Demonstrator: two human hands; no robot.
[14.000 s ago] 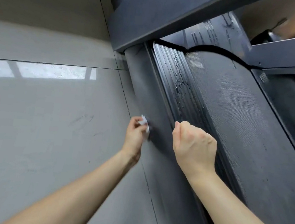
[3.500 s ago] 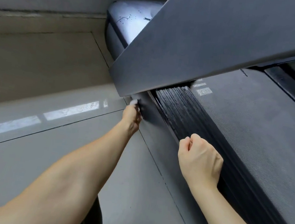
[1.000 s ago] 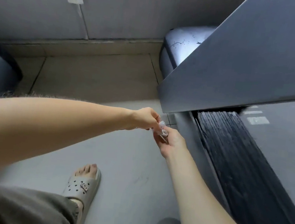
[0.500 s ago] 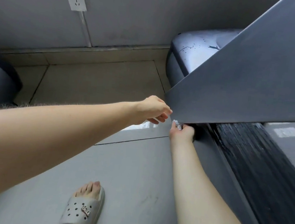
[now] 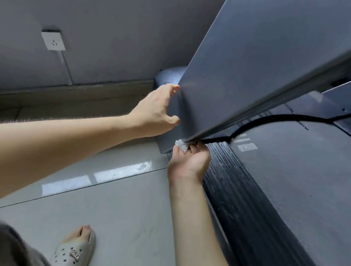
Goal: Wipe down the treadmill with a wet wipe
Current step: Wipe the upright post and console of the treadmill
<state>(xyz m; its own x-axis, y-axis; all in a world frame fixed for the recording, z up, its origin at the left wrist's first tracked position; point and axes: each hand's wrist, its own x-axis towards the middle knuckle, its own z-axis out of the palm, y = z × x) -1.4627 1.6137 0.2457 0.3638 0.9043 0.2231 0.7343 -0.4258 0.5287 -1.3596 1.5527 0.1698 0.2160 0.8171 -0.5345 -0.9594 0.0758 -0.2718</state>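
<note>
The dark grey treadmill fills the right side, with its broad slanted upright (image 5: pixel 265 62), ribbed side rail (image 5: pixel 239 197) and running belt (image 5: pixel 309 181). My right hand (image 5: pixel 188 162) is palm up at the upright's lower corner and pinches a small crumpled white wet wipe (image 5: pixel 181 145) against that edge. My left hand (image 5: pixel 157 111) reaches across with fingers spread and straight, its fingertips touching the upright's left edge, holding nothing.
Glossy grey floor tiles (image 5: pixel 109 191) lie to the left of the treadmill. A white wall socket (image 5: pixel 53 41) with a cord sits on the grey wall. My foot in a beige clog (image 5: pixel 74 252) stands at the bottom, beside dark trousers.
The wipe passed from my left hand to my right about a second ago. Since then my right hand went to the upright's lower corner and my left hand opened and rose to the upright's edge.
</note>
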